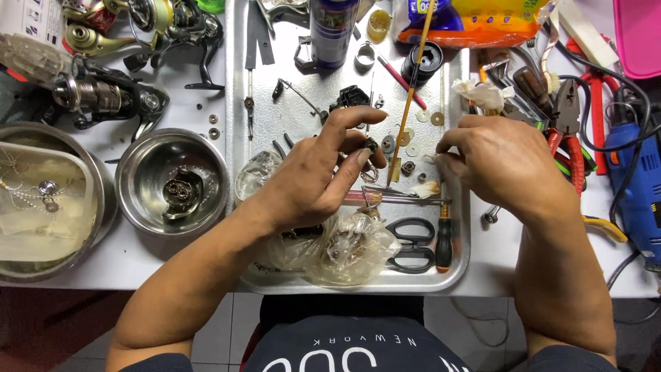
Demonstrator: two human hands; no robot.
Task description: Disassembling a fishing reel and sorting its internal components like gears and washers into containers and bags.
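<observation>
My left hand (320, 172) hovers over the metal tray (458, 265) and pinches a small dark reel part (371, 145) between thumb and fingers. My right hand (506, 165) rests over the tray's right edge with its fingers curled by a scrap of tissue (428, 187); what it grips is hidden. Between the hands a thin wooden brush (410, 96) leans across the tray. Several washers (412, 149) and small rings lie under the fingertips.
Scissors (412, 244), a screwdriver (445, 238) and clear plastic bags (351, 248) lie at the tray's front. A steel bowl (141, 172) holds a gear. Fishing reels (103, 93) sit far left. Pliers (568, 131) and a blue drill (637, 186) crowd the right.
</observation>
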